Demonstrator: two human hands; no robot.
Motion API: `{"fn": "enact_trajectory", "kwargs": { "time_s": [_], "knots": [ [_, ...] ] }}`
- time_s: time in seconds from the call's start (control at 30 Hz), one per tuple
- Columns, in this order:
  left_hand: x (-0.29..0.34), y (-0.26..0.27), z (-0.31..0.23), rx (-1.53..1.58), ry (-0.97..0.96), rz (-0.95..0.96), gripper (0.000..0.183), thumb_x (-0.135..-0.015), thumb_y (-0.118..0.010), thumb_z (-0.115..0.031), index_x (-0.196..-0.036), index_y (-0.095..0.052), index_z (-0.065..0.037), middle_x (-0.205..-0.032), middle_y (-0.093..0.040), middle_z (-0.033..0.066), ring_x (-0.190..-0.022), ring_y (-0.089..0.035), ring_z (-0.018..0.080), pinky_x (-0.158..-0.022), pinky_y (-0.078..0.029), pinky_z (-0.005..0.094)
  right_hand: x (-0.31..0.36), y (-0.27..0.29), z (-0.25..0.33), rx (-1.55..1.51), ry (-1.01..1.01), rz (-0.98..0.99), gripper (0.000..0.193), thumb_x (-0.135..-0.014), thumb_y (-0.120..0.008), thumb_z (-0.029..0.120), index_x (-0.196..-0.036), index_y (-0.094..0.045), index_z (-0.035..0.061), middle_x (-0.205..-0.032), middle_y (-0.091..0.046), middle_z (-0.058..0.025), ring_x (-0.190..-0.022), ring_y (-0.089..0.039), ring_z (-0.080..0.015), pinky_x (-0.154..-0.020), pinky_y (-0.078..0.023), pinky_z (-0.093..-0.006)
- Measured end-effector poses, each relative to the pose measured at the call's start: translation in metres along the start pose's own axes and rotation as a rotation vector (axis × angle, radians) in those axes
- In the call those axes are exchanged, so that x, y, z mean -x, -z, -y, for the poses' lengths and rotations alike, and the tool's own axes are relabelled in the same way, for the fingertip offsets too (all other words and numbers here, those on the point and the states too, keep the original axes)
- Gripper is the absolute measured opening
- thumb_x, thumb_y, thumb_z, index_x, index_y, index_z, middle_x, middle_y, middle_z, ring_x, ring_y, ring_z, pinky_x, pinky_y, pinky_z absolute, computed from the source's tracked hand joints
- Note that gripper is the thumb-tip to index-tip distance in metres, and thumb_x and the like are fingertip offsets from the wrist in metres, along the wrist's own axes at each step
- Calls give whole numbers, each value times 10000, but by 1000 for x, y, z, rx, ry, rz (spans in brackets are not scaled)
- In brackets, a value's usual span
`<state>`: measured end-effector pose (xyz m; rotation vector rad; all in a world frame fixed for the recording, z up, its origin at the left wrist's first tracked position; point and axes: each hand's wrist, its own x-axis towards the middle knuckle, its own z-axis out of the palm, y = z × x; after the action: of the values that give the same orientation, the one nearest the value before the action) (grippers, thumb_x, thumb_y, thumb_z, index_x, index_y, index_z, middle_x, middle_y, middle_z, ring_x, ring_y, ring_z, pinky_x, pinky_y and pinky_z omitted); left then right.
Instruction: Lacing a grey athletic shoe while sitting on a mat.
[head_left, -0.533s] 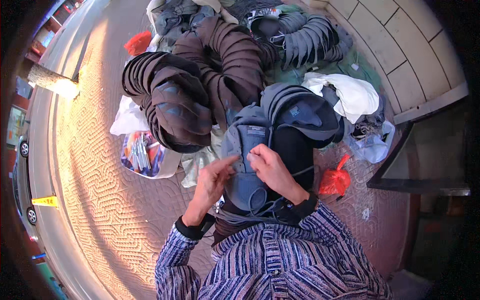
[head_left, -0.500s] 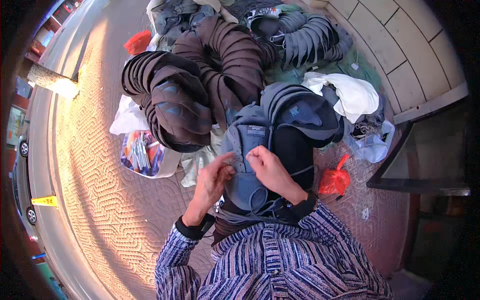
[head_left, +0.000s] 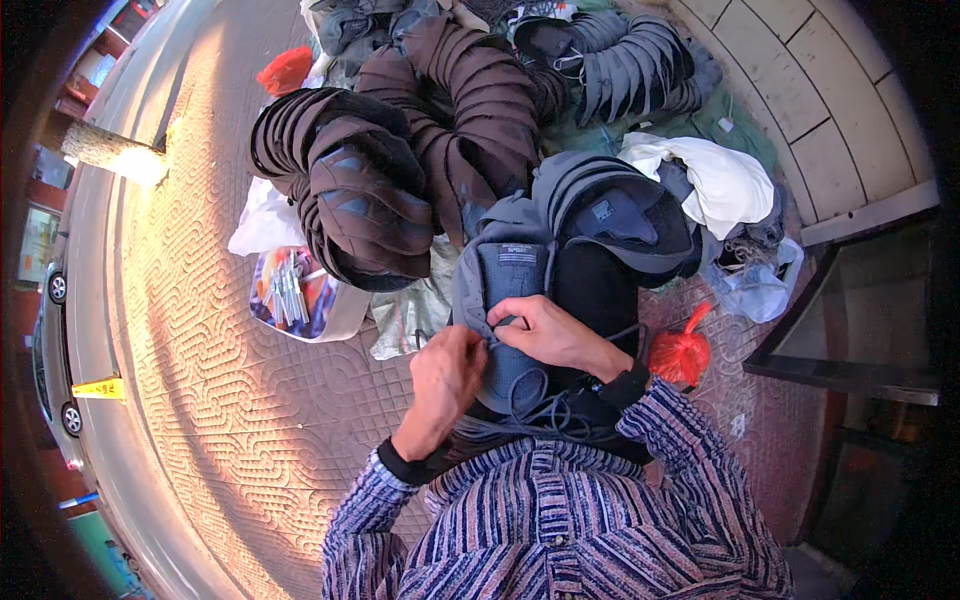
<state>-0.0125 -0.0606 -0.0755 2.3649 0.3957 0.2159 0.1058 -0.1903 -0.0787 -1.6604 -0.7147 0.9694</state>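
A grey-blue shoe upper lies across my lap, its ribbed tongue facing up and the toe end toward me. My left hand is closed in a pinch at the left eyelet edge. Just above it, my right hand reaches across the tongue, thumb and forefinger pinched at the same edge. What the fingertips hold is too small to make out. Loose grey shoelaces lie tangled over the toe end and my lap. A stack of nested grey shoe uppers rests right beside this one.
Brown shoe uppers are heaped ahead, with more grey ones behind. A bag with silvery sticks stands left, a red plastic bag right. White cloth lies near a dark-framed panel. A tiled wall bounds the right.
Both hands have closed in on the left eyelet edge. My left hand has moved right and turned its back up; my right hand's fingers have shifted slightly left. The whole view has shifted a little.
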Motion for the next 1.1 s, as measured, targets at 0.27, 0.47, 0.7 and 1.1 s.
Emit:
{"fn": "enact_trajectory", "kwargs": {
  "time_s": [0.27, 0.47, 0.7, 1.1],
  "knots": [
    [15, -19, 13, 790, 512, 52, 114, -796, -649, -73, -811, -582, 18, -740, -579, -11, -662, -490, 53, -595, -414, 209, -16, 14, 8, 494, 85, 318, 261, -666, -497, 68, -882, -605, -30, -775, -618, -230, -753, -614, -358, -685, -462, -423],
    [12, -20, 19, 747, 517, 159, 108, -796, -648, -81, -789, -583, 4, -711, -569, -14, -640, -487, 57, -587, -408, 201, -25, 24, 19, 316, 46, 435, 162, -718, -521, 65, -827, -569, -46, -483, -469, -65, -420, -430, -119, -398, -310, -300],
    [10, -25, 18, 645, 457, 120, 133, -795, -655, -99, -777, -571, 4, -703, -560, -15, -636, -479, 61, -572, -395, 205, -28, 18, 11, 274, 15, 384, 149, -756, -522, 65, -853, -555, -43, -496, -457, -11, -372, -372, -77, -346, -258, -264],
    [6, -24, 33, 480, 96, 121, 357, -695, -747, -188, -863, -484, -14, -764, -481, 91, -673, -470, 198, -622, -411, 291, -17, 21, -7, 110, -38, 328, 108, -820, -567, 104, -865, -546, 8, -558, -487, 1, -432, -415, -64, -375, -316, -240]
  ]
}}
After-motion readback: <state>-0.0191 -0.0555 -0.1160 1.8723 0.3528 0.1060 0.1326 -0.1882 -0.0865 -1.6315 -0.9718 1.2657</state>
